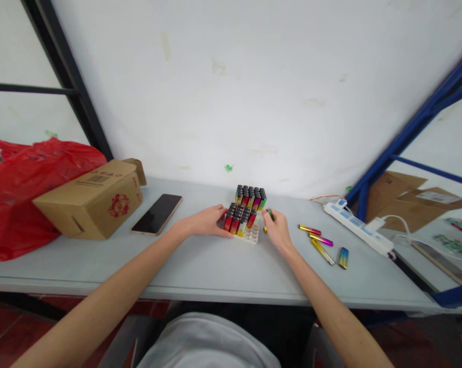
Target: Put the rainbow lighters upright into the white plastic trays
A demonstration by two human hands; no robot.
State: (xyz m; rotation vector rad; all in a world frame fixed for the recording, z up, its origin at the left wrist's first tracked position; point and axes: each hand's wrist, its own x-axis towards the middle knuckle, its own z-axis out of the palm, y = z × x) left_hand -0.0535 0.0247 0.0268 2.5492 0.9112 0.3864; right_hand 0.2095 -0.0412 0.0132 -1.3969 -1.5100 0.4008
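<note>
My left hand (210,221) holds the left side of a white plastic tray (251,236), thumb at its front corner and fingers further back. Upright lighters (239,219) with dark tops and red or yellow bodies fill the tray's left and middle; bare slots show at its right. Just right of the tray, my right hand (277,228) is closed around a lighter (270,213), mostly hidden by the fingers. Behind stands a second block of upright multicoloured lighters (251,197). Several loose lighters (321,239) lie on the table to the right of my right hand.
A black phone (157,213), a cardboard box (91,199) and a red plastic bag (27,189) occupy the left of the grey table (200,271). A white power strip (357,227) with cables lies at right, beside a blue metal frame (411,130). A white wall rises behind.
</note>
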